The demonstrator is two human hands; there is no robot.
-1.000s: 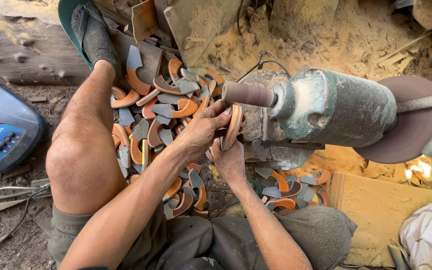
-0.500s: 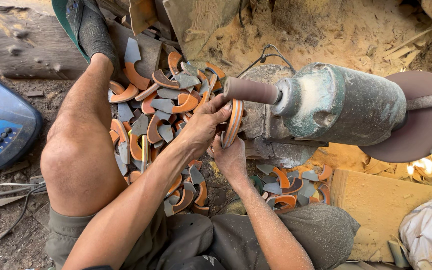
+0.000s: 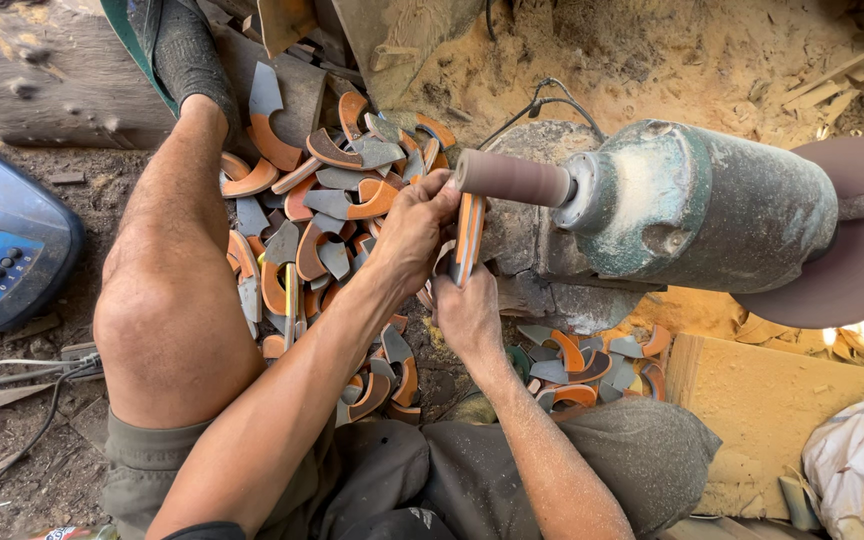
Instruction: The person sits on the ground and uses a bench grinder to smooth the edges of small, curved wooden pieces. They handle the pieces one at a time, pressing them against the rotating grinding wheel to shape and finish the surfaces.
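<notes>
Both the left hand (image 3: 414, 232) and right hand (image 3: 467, 312) grip one curved orange-and-grey piece (image 3: 468, 238) against the brown cylindrical sanding drum (image 3: 512, 178), while a heap of similar curved pieces (image 3: 322, 210) lies left.

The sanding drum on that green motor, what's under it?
Under the sanding drum, both hands, left hand and right hand, hold a curved orange-and-grey piece up against it. The contact spot itself and the ground below are covered.
</notes>
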